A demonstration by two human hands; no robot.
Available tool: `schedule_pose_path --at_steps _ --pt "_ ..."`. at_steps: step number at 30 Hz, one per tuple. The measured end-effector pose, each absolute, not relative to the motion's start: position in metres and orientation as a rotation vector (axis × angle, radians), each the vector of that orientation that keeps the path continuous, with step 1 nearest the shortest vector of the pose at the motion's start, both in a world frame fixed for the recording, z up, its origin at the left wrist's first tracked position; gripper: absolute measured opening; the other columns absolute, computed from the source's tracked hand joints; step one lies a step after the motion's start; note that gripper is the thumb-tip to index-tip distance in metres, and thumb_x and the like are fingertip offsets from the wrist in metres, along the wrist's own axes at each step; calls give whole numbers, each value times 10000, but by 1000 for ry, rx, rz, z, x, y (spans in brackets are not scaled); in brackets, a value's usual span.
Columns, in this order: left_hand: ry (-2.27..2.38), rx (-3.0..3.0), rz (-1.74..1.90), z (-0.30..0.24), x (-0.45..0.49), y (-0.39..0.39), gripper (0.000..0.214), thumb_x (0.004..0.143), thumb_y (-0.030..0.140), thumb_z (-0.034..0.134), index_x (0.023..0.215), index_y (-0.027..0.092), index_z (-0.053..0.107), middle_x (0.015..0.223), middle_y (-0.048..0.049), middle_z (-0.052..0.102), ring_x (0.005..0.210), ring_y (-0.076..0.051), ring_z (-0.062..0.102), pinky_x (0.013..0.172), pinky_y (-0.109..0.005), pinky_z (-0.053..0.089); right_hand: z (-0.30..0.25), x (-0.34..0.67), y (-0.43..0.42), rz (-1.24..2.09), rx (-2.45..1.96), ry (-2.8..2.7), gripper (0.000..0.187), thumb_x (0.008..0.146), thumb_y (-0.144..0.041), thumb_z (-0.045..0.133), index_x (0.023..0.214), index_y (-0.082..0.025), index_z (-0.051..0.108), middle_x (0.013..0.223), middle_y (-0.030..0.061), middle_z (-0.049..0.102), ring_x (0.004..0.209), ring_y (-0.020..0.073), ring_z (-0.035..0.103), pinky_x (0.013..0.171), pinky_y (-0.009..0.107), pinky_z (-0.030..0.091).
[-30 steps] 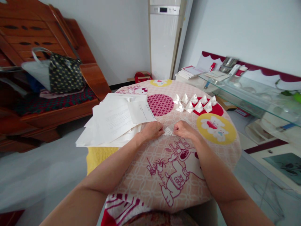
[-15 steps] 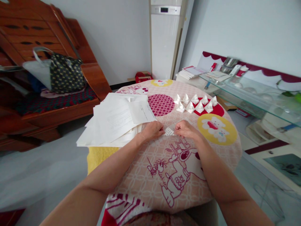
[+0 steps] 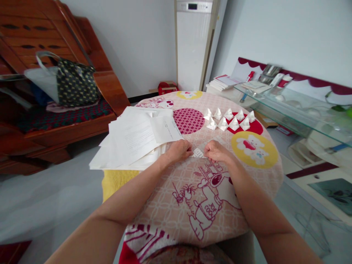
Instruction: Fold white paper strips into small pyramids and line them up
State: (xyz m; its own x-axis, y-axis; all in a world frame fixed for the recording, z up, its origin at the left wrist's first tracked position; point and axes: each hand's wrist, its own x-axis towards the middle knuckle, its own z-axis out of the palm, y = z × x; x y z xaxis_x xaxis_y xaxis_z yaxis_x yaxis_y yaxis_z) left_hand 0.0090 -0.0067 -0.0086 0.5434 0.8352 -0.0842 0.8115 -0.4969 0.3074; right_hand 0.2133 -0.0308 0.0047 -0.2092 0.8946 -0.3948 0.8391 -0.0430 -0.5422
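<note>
My left hand (image 3: 179, 150) and my right hand (image 3: 216, 151) rest close together on a cartoon-printed pink cloth (image 3: 192, 190) over a round table. Both are curled, pinching a small folded piece of white paper (image 3: 198, 153) between them; most of it is hidden by my fingers. A spread stack of white paper sheets (image 3: 134, 139) lies just left of my left hand. Several small folded white paper shapes (image 3: 229, 119) stand in two rows farther back on the right.
A wooden bench (image 3: 55, 110) with a dotted dark bag (image 3: 74, 83) stands to the left. A tall white floor unit (image 3: 192, 44) is at the back wall. A glass shelf (image 3: 297, 110) with cups and papers runs along the right.
My hands stay on the small paper with only slight finger movement. The view has shifted a little.
</note>
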Motion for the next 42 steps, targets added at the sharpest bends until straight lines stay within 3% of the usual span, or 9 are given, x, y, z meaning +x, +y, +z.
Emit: schedule_pose_path --at_steps 11,14,17,20,25,37,42 --pt "1373 2523 71 -11 8 -8 227 921 313 582 829 160 723 792 -64 693 765 -190 635 732 -293 476 10 210 -33 1015 -1942 -2180 166 731 -72 538 603 -161 594 505 31 597 463 156 590 457 223 400" --pt "1262 2575 221 -11 8 -10 128 893 221 597 947 156 693 910 -68 696 855 -189 642 791 -289 497 14 208 -34 1135 -1985 -2056 179 762 -77 545 612 -171 569 519 19 597 438 148 579 427 222 410" --pt "906 2629 422 -11 8 -13 278 859 45 527 1078 160 655 1075 -75 675 989 -167 631 880 -271 499 15 209 -33 1207 -2024 -1958 206 795 -96 569 608 -178 547 511 5 587 419 129 561 419 214 418" --pt "669 2599 449 -13 8 -12 324 848 -16 451 981 163 687 1048 -72 678 980 -150 632 892 -266 499 13 211 -32 1229 -2020 -1929 221 816 -146 620 610 -181 548 516 0 595 413 118 551 416 209 414" --pt "586 2549 409 -14 6 -7 339 809 -9 462 882 178 735 1028 -54 696 975 -154 635 888 -275 491 7 208 -32 1039 -2016 -2042 273 796 -294 724 594 -182 579 498 16 597 430 138 563 422 223 389" --pt "590 2584 401 -18 5 -4 383 787 -49 486 907 187 763 1064 -55 706 976 -149 648 881 -253 484 21 221 -33 1153 -2128 -1966 185 754 -74 630 602 -166 580 501 -5 596 400 120 547 420 218 412" --pt "583 2574 408 -18 4 -3 381 812 -40 487 924 192 768 1080 -57 711 1004 -154 653 912 -269 485 19 227 -33 1287 -1903 -1815 162 794 -84 631 653 -155 597 500 -13 601 422 97 557 411 178 401"
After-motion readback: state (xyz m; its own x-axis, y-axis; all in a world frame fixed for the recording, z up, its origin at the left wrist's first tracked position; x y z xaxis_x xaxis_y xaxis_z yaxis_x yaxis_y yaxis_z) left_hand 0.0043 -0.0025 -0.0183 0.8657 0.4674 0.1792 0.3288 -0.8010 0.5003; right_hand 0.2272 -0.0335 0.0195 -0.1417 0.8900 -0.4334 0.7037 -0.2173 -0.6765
